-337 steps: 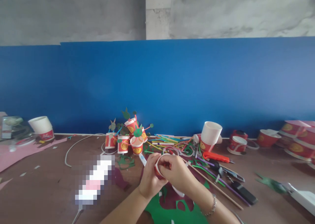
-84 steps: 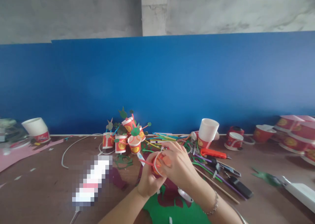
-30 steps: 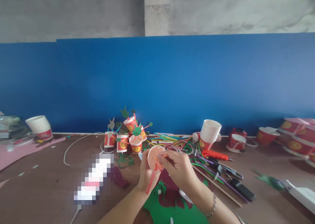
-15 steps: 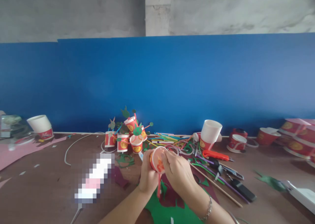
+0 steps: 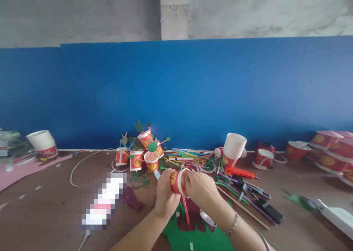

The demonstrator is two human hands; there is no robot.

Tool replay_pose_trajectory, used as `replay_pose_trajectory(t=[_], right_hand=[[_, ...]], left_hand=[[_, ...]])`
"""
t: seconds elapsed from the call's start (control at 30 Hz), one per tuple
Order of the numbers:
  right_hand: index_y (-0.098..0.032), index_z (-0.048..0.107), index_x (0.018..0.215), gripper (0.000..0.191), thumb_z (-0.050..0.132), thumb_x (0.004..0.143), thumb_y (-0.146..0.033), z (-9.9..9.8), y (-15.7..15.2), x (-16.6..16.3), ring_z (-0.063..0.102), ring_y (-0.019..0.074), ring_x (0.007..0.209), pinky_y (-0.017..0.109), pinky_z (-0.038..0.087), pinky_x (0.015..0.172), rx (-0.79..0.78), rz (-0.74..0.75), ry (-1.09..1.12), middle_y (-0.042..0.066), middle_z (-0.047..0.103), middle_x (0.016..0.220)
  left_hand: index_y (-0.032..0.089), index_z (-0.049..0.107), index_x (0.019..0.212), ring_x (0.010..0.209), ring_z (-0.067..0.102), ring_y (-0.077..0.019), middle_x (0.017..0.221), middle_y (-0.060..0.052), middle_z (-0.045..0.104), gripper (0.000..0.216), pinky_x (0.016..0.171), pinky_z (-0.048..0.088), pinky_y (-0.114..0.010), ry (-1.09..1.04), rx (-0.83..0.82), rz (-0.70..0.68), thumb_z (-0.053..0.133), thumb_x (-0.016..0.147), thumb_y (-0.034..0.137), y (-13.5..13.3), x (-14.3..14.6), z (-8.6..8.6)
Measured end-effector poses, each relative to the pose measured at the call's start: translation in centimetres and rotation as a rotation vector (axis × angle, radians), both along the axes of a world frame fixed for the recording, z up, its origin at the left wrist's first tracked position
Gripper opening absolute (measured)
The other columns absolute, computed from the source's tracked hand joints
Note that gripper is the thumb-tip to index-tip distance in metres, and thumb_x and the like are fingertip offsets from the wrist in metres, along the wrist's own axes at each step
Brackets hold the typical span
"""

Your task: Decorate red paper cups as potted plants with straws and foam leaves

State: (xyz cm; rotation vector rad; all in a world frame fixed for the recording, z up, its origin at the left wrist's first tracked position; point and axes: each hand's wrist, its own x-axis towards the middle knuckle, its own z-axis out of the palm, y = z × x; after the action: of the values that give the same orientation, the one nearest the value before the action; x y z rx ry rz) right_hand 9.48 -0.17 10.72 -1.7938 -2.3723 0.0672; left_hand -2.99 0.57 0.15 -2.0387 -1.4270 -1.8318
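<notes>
My left hand is wrapped around a small red-and-white paper cup with a yellow badge, tilted so its mouth faces right. At that mouth is my right hand, its fingers bent inward. The cup hides the fingertips, so I cannot make out what they pinch. From beneath the cup a red straw slants down toward the green sheet. Dark red paper scraps lie on that sheet, and a whitish round piece shows beside my right wrist.
Several decorated cups with green cutouts stand at the back, left of a pile of straws. To the right are a cup stack, an orange utility knife and a wooden stick. A blurred-out device lies left.
The cup has turned from facing me to facing right. My right fingers have moved into its mouth. The straw's lower end has swung right, and the whitish round piece now shows.
</notes>
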Motion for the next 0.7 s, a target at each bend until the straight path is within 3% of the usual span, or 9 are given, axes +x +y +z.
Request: replay_pose_trajectory(t=[0.43,0.7], right_hand=[[-0.015,0.070,0.078,0.025,0.045,0.082,-0.018,-0.1,0.5,0.3,0.067,0.0215,0.074,0.026,0.038,0.059,-0.049,-0.047,0.022,0.014,0.072,0.083],[-0.018,0.068,0.074,0.032,0.039,0.088,-0.024,-0.8,0.7,0.1,0.065,0.0190,0.070,0.025,0.034,0.057,0.092,-0.071,0.135,0.009,0.071,0.075]], left_hand=[[0.019,0.045,0.111,0.093,0.060,-0.0234,0.097,-0.009,0.060,0.041,0.082,0.051,-0.039,0.119,-0.013,-0.001,0.056,0.073,0.008,-0.2,0.0,0.0],[0.020,0.045,0.108,0.091,0.061,-0.0208,0.098,-0.008,0.060,0.044,0.080,0.051,-0.034,0.000,-0.099,-0.060,0.055,0.068,0.005,-0.5,0.2,0.9]])
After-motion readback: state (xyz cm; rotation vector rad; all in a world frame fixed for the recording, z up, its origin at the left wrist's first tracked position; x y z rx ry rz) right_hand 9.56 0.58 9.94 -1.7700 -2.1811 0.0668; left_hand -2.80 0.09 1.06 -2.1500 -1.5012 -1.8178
